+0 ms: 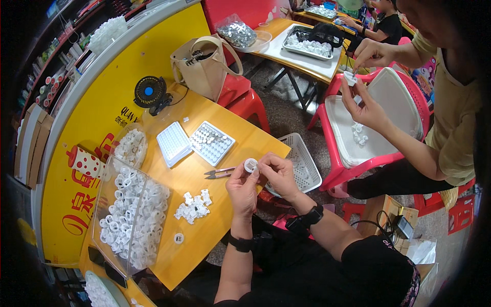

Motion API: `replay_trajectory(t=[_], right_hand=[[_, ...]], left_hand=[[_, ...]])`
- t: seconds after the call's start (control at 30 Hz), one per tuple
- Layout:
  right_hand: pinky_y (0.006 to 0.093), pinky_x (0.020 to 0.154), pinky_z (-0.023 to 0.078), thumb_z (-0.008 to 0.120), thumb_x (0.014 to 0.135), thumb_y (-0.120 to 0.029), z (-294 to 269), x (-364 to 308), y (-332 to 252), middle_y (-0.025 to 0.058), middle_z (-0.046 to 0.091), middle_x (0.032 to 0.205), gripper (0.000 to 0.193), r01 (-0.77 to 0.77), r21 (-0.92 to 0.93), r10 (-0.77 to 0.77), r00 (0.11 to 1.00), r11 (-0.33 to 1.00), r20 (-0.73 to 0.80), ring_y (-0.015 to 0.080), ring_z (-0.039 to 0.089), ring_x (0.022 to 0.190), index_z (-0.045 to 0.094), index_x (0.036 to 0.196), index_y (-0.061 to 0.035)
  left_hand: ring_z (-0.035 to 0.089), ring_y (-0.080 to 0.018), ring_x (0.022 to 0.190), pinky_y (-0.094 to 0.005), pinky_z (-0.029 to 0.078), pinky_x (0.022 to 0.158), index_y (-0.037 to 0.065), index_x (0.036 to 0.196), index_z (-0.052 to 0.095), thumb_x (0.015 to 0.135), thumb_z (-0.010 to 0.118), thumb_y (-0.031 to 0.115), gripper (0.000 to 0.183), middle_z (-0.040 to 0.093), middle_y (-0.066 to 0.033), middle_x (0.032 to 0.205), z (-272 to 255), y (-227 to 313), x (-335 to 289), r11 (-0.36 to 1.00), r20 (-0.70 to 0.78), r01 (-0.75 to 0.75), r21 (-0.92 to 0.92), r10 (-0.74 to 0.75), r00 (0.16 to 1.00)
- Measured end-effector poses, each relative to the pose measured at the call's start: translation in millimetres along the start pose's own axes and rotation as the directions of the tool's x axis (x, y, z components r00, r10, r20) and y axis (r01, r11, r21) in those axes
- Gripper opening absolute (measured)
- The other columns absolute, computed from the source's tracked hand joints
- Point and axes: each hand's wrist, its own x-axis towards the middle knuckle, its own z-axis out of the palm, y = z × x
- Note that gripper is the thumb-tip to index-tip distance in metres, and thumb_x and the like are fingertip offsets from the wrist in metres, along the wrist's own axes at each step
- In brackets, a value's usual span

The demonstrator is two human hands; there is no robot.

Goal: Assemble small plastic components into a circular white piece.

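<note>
Above the table's right edge, my left hand (242, 190) pinches a small round white plastic part (250, 164) between thumb and fingers. My right hand (279, 177) meets it from the right, its bent fingertips pressed together at the part's edge. Whether those fingertips hold a smaller piece is too small to tell. Just left of my left hand lies a pair of dark-handled snips (219, 173). A pile of small white plastic pieces (194, 206) rests nearby, with one lone round part (179, 238) nearer me.
A clear bin (130, 267) heaped with white parts (129, 215) stands at left. Two white gridded trays (174, 144) (212, 142) and a black fan (151, 93) sit farther back. A white basket (313, 180) is right of the table. Another person's hands (369, 105) work over a pink chair (335, 146).
</note>
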Motion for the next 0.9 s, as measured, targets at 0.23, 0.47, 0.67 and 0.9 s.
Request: replay_trajectory(t=[0.23, 0.47, 0.67, 0.9], right_hand=[[0.0208, 0.063, 0.043, 0.062, 0.086, -0.005, -0.8, 0.5, 4.4, 0.0002, 0.058, 0.073, 0.013, -0.004, -0.018, 0.004, 1.000, 1.000, -0.001, 0.0052, 0.053, 0.069, 0.059, 0.074, 0.0017], [0.0215, 0.063, 0.043, 0.062, 0.086, -0.005, -0.1, 0.6, -3.1, 0.0013, 0.058, 0.074, 0.014, -0.005, -0.031, 0.005, 1.000, 1.000, 0.003, 0.0062, 0.053, 0.070, 0.059, 0.074, 0.0023], [0.0211, 0.062, 0.043, 0.061, 0.086, -0.005, 0.5, 0.4, -4.3, 0.0006, 0.058, 0.073, 0.014, 0.007, -0.029, -0.007, 1.000, 1.000, 0.002, 0.0056, 0.053, 0.069, 0.059, 0.074, 0.0020], [0.0202, 0.060, 0.043, 0.061, 0.087, -0.004, 1.9, -0.7, -2.4, -0.0006, 0.058, 0.072, 0.013, 0.017, -0.026, -0.017, 1.000, 1.000, 0.008, 0.0044, 0.053, 0.067, 0.059, 0.075, 0.0012]], left_hand=[[0.059, -0.0100, 0.086, -0.0228, 0.047, 0.076, -0.004, 0.113, 0.061, 0.086, 0.064, -0.002, 0.027, 0.064, -0.0040, 0.097, -0.6, 0.2, 0.3, 1.000, 0.004, -0.005, 0.010, 0.005, 1.000], [0.058, -0.0093, 0.083, -0.0217, 0.047, 0.074, -0.004, 0.112, 0.061, 0.086, 0.064, -0.002, 0.026, 0.064, -0.0037, 0.096, -0.3, 0.4, 0.1, 1.000, 0.004, -0.001, -0.005, 0.001, 1.000], [0.057, -0.0081, 0.081, -0.0208, 0.046, 0.072, -0.004, 0.112, 0.061, 0.086, 0.065, -0.001, 0.026, 0.064, -0.0026, 0.095, -1.1, 1.0, -0.3, 1.000, 0.011, 0.011, 0.002, -0.011, 1.000], [0.057, -0.0081, 0.081, -0.0209, 0.046, 0.071, -0.004, 0.111, 0.061, 0.086, 0.065, -0.001, 0.026, 0.064, -0.0027, 0.096, 1.6, 4.7, -1.0, 1.000, -0.003, 0.009, 0.010, -0.009, 1.000]])
